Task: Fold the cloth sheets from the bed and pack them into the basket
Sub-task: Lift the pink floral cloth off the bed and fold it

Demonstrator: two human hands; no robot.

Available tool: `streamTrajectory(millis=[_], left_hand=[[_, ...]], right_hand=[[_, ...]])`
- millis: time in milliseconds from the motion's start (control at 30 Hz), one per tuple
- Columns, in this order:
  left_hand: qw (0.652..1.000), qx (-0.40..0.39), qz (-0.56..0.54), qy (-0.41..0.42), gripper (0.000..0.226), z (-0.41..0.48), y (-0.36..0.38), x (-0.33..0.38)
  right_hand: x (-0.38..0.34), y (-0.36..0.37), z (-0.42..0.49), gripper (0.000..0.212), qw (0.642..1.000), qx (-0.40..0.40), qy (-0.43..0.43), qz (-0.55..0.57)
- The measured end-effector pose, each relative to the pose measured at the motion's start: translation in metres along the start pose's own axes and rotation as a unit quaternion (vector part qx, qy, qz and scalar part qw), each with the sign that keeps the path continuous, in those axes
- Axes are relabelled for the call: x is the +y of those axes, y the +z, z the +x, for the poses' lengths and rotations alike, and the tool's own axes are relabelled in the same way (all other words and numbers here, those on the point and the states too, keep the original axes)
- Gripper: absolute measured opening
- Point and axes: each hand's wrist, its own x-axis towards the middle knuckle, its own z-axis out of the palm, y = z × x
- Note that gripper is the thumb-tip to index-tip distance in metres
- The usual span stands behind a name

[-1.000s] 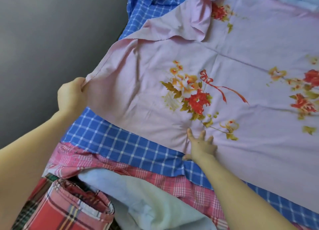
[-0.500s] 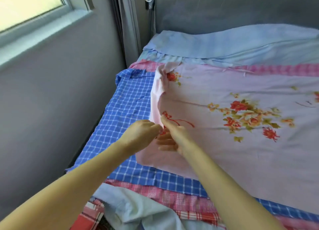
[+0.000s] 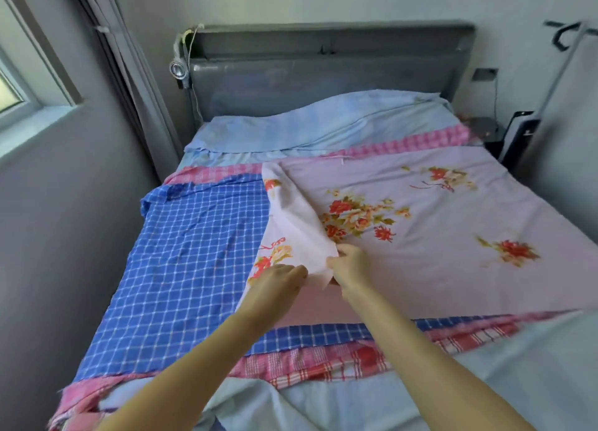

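Head cam, looking down the bed [image 3: 534,382] toward the grey headboard [image 3: 323,71]; the floral sheet [image 3: 453,262], pale lilac with red and orange flowers, lies spread over the right and middle of the bed, and its left edge is flipped over toward the right so the paler underside shows. Both hands meet at that flipped corner near the middle; the left hand [image 3: 275,285] has its grip closed on the cloth, fingers curled round the edge, and the right hand [image 3: 351,264] pinches the same corner just beside it, so both grips are holding the floral sheet, knuckles almost touching.

Stuff around it: under the floral sheet there's a blue checked sheet [image 3: 194,269] lying open on the left half of the bed; under that a pink checked sheet [image 3: 210,175] peeks out at the head end and along the near side; a red plaid sheet [image 3: 323,366] sticks out at the near edge, right under the forearms; a light blue sheet [image 3: 323,126] is bunched up by the headboard. A small round lamp [image 3: 179,69] is clipped to the headboard's left corner; curtain [image 3: 129,74] and window [image 3: 19,100] on the left wall; a dark nightstand [image 3: 485,133] sits off the far right corner. Can't see the basket from here.
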Motion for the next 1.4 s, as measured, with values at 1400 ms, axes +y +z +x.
streamTrajectory(millis=[1400], left_hand=[[0.969,0.041,-0.19,-0.152,0.017,0.393,0.377,0.639]], right_hand=[[0.265,-0.807,0.217,0.008,0.89,0.028,0.241,0.385]])
